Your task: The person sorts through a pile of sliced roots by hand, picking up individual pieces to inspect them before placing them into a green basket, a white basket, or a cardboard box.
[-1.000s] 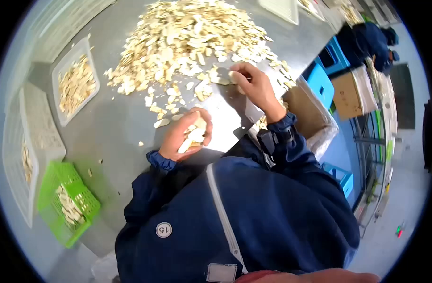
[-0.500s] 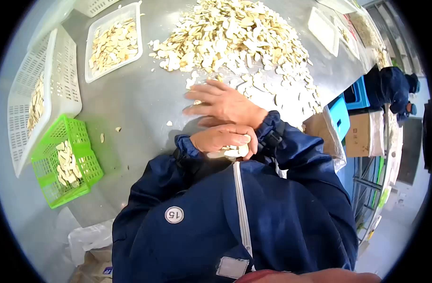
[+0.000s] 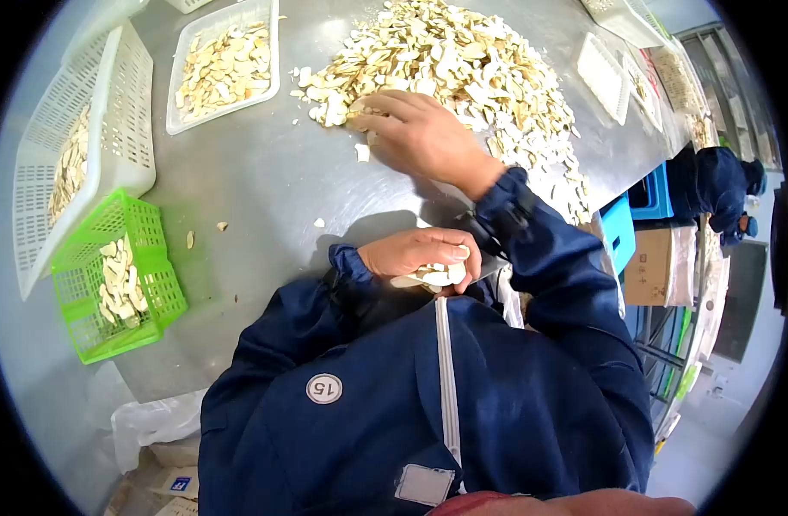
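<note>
a grey steel table (image 3: 265,185) fills my view, bent hard by the lens so its far corners curve out of frame. a broad pile (image 3: 463,69) of pale cut slices covers its upper middle, and the top of the heap is cut off at the frame edge. the right hand (image 3: 420,133) lies on the pile's near edge with its fingers stretched out flat and loose, grasping nothing that i can see; the fingertips sink among the pieces, so i cannot tell exactly what they touch. the left hand (image 3: 420,254) sits close to the chest at the table's near edge, curled around a small stack of slices (image 3: 428,277). only the ends of that stack peek out under the thumb. the dark blue jacket hides the table's front edge below both hands. to the left stand a clear tray (image 3: 224,64) of slices, a white basket (image 3: 84,146) partly cropped, and a green basket (image 3: 119,288) at the table's corner. between those containers and the hands lies bare steel with a few stray chips. at the right edge a co-worker (image 3: 717,185) in blue is small and blurred beside a blue crate (image 3: 622,228).
</note>
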{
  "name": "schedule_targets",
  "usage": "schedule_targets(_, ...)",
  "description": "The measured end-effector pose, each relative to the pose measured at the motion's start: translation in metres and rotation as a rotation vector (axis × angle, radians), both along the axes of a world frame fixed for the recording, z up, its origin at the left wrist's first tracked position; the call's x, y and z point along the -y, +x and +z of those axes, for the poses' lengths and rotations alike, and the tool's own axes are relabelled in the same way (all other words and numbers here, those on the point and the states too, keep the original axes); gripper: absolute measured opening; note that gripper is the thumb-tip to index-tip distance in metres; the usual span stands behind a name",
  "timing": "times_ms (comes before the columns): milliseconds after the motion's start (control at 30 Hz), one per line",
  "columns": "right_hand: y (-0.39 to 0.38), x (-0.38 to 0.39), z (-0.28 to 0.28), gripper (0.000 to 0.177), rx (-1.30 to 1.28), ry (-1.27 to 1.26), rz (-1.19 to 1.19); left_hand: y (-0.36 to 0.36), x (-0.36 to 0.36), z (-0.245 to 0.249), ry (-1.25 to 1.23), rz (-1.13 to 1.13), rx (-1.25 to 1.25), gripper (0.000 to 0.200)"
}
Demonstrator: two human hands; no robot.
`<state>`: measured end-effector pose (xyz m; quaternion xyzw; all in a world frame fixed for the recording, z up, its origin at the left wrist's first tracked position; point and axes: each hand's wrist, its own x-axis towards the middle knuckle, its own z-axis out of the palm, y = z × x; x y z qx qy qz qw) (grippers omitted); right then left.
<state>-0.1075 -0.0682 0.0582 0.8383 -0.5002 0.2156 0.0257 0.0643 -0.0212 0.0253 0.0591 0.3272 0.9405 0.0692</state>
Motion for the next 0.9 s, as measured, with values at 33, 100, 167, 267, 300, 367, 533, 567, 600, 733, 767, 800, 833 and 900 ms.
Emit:
schedule_targets(33, 0.01, 0.009, -0.005, 0.034, -0.031, -0.039, -0.012, -0.001, 0.001, 0.0, -0.014, -0.008, -0.003, 0.029)
schedule_targets(100, 0.02, 0.022, -0.012, 0.034, -0.101, -0.112, -0.032, -0.001, 0.002, -0.001, -0.016, -0.02, -0.018, 0.029)
schedule_targets(167, 0.016, 0.019, -0.013, 0.032, -0.178, -0.024, -0.034, 0.0, 0.003, 0.0, -0.014, -0.02, -0.022, 0.03)
schedule_targets(267, -0.011, -0.019, -0.002, 0.029, -0.173, 0.126, 0.069, 0.001, 0.003, 0.003, 0.0, 0.005, -0.012, 0.029)
schedule_targets(300, -0.02, -0.032, 0.012, 0.03, -0.096, 0.17, 0.094, 0.001, 0.002, 0.004, 0.006, 0.016, -0.005, 0.029)
schedule_targets(367, -0.043, -0.051, 0.016, 0.033, 0.067, 0.146, -0.019, -0.001, 0.001, 0.002, 0.019, 0.027, 0.009, 0.028)
schedule_targets(533, -0.068, -0.092, 0.02, 0.039, 0.212, 0.296, -0.342, -0.005, 0.0, 0.002, 0.024, 0.023, 0.061, 0.026)
schedule_targets(567, -0.067, -0.1, 0.021, 0.039, 0.267, 0.4, -0.359, -0.005, 0.0, 0.001, 0.012, 0.023, 0.078, 0.026)
schedule_targets(600, -0.069, -0.107, 0.021, 0.035, 0.242, 0.351, -0.331, -0.004, 0.001, 0.002, 0.002, 0.01, 0.079, 0.027)
schedule_targets(733, -0.087, -0.122, 0.013, 0.029, 0.317, 0.224, -0.551, -0.004, 0.0, -0.003, -0.029, 0.03, 0.062, 0.029)
schedule_targets(767, -0.086, -0.126, 0.015, 0.03, 0.378, 0.308, -0.589, -0.005, 0.0, -0.003, -0.049, 0.032, 0.065, 0.03)
schedule_targets(800, -0.083, -0.128, 0.018, 0.031, 0.439, 0.392, -0.624, -0.005, 0.001, -0.001, -0.069, 0.036, 0.068, 0.03)
schedule_targets(833, -0.08, -0.131, 0.021, 0.032, 0.501, 0.477, -0.658, -0.005, 0.001, 0.0, -0.088, 0.041, 0.071, 0.03)
schedule_targets(900, -0.08, -0.136, 0.023, 0.031, 0.476, 0.431, -0.709, -0.004, 0.002, 0.005, -0.056, 0.039, 0.115, 0.031)
